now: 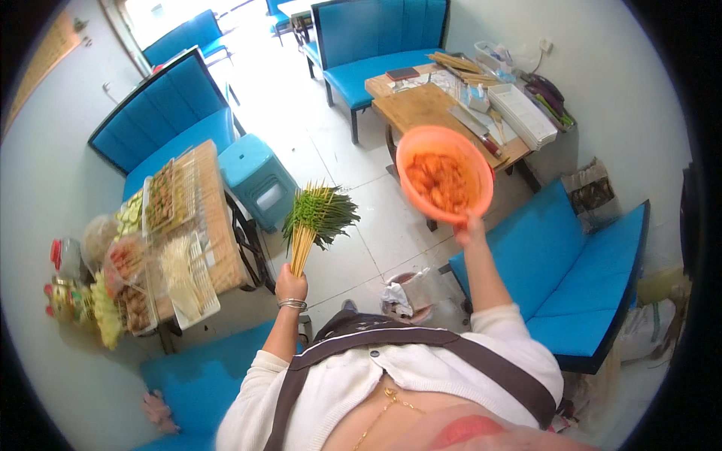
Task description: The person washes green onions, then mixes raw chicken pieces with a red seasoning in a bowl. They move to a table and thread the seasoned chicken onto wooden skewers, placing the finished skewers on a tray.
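My left hand (291,283) grips the bare ends of a bundle of wooden skewers (303,246). Green leafy vegetable pieces (320,215), probably chives, are threaded on their upper ends, which point away from me over the floor. My right hand (469,228) holds an orange plastic basin (407,194) by its near rim. Reddish-orange coated food pieces (440,180) lie inside the basin; their kind is not clear. The basin is in the air by the near edge of the right table, where a wooden cutting board (417,107) lies.
The left table (223,242) bears white baskets (210,276) of skewered food. On the right table are a cleaver (471,120), white trays (524,115) and loose skewers (459,63). A blue stool (248,163), blue benches (564,265) and a waste bin (406,299) stand around me.
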`<state>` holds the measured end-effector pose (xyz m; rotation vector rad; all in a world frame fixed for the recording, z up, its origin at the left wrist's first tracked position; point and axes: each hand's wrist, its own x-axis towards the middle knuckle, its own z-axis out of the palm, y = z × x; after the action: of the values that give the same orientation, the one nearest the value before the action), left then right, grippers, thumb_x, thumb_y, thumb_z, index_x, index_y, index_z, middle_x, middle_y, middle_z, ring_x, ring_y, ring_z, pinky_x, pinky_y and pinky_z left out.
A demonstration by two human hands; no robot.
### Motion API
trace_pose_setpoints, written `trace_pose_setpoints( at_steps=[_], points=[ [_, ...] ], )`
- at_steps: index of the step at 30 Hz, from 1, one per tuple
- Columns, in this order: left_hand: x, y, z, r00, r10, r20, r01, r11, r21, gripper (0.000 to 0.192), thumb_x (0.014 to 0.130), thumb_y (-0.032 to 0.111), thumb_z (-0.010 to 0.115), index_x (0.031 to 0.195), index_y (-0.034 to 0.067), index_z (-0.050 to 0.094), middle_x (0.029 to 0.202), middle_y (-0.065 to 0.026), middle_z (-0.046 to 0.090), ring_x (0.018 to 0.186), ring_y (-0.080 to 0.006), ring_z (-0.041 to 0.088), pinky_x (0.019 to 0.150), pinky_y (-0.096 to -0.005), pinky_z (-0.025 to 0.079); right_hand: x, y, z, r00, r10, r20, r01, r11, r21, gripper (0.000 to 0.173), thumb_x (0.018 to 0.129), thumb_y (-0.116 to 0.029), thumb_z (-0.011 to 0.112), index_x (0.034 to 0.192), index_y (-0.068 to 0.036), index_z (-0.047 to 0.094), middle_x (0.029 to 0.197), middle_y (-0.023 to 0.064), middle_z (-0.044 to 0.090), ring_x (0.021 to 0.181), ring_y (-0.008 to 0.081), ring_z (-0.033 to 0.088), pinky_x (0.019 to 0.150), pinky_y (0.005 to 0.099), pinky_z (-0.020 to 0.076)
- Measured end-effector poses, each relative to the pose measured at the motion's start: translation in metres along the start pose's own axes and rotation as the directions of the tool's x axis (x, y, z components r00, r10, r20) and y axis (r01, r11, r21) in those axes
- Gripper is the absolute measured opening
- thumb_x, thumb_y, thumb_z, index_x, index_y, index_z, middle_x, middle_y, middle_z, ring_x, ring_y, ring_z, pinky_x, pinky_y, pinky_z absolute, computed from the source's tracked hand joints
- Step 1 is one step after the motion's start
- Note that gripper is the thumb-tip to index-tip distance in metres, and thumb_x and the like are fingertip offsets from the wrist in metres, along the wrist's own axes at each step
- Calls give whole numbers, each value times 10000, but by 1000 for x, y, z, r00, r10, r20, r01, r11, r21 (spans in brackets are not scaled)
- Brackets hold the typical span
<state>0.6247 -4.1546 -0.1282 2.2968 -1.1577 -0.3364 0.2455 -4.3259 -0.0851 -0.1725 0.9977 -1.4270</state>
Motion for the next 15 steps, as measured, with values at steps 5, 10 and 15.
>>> trace_pose_setpoints(
  at_steps=[5,10,15],
  points=[
    [89,15,5,997,3,71,-1,1000,-23,173,726,189,561,839,68,511,738,-192,587,720,-391,561,611,-458,441,153,-14,96,999,15,39,-18,997,73,199,744,-62,515,937,-69,466,769,48,523,600,159,547,498,258,511],
    [168,31,14,999,32,42,-30,999,-44,168,721,190,576,813,67,507,715,-180,580,703,-380,563,598,-444,444,315,-27,160,994,39,-98,-31,997,76,205,741,-63,520,931,-72,442,755,66,482,550,191,492,463,278,476],
    [227,60,28,993,-94,70,90,994,55,169,729,191,532,864,92,513,735,-192,593,714,-391,566,616,-475,442,448,-29,176,945,-232,230,208,970,123,348,838,-90,393,1178,-19,412,1053,127,552,865,237,583,573,302,527]
  ],
)
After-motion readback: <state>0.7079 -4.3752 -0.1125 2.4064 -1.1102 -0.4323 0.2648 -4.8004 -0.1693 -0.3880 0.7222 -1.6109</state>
